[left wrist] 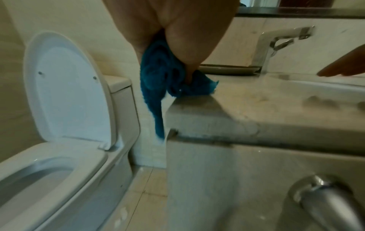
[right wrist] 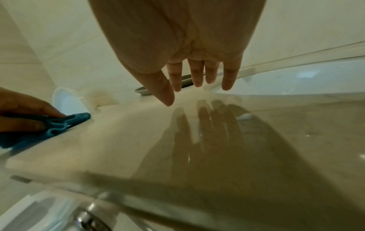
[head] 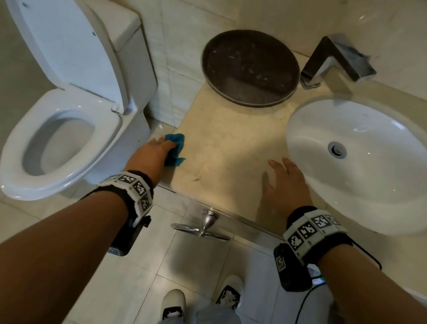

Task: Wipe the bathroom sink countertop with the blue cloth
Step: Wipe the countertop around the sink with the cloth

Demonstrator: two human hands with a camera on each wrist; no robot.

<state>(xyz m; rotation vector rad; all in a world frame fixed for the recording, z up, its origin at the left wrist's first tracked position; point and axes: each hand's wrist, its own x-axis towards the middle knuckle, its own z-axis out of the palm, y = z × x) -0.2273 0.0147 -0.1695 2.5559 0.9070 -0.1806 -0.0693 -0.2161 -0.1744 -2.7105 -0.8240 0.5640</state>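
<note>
The blue cloth (head: pixel 175 147) is bunched at the left edge of the beige marble countertop (head: pixel 230 147), part of it hanging over the side (left wrist: pixel 158 100). My left hand (head: pixel 154 152) grips it there, fingers curled round the cloth (right wrist: pixel 59 123). My right hand (head: pixel 284 176) hovers just above the countertop beside the white oval sink (head: pixel 368 164), fingers straight and spread (right wrist: pixel 197 75), holding nothing. Its shadow falls on the glossy stone below.
A dark round tray (head: pixel 250 68) sits at the back of the counter, a chrome faucet (head: pixel 337 61) behind the sink. A white toilet (head: pixel 61 121) with raised lid stands just left of the counter. A chrome handle (head: pixel 206 225) projects from the counter front.
</note>
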